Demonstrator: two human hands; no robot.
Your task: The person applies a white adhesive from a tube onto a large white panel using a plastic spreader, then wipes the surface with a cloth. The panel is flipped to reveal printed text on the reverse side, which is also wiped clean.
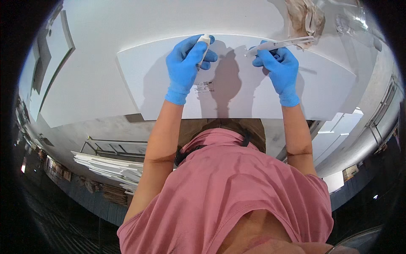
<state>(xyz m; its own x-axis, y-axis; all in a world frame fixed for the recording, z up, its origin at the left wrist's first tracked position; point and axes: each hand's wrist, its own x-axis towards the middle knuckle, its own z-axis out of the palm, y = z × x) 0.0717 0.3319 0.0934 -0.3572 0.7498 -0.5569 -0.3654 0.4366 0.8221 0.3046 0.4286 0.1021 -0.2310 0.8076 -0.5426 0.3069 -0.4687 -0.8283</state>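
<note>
A long white panel (163, 91) lies flat in front of me, with a small printed label (204, 87) near its middle. Above its far part, my left hand (182, 63) wears a blue glove and is closed around a small white tube (204, 40), whose tip shows between thumb and fingers. Across from it, my right hand (279, 70), also gloved in blue, grips a thin white plastic spatula (292, 42). One end of the spatula points right, and the other reaches left past my fingers. The two hands are apart.
A crumpled beige cloth or paper (305, 19) lies beyond the panel at the right, beside clear plastic wrap (359, 23). More boards (57, 63) are at the far left. A stack of white panels (112, 167) sits lower left; another white panel (338, 127) is at the right.
</note>
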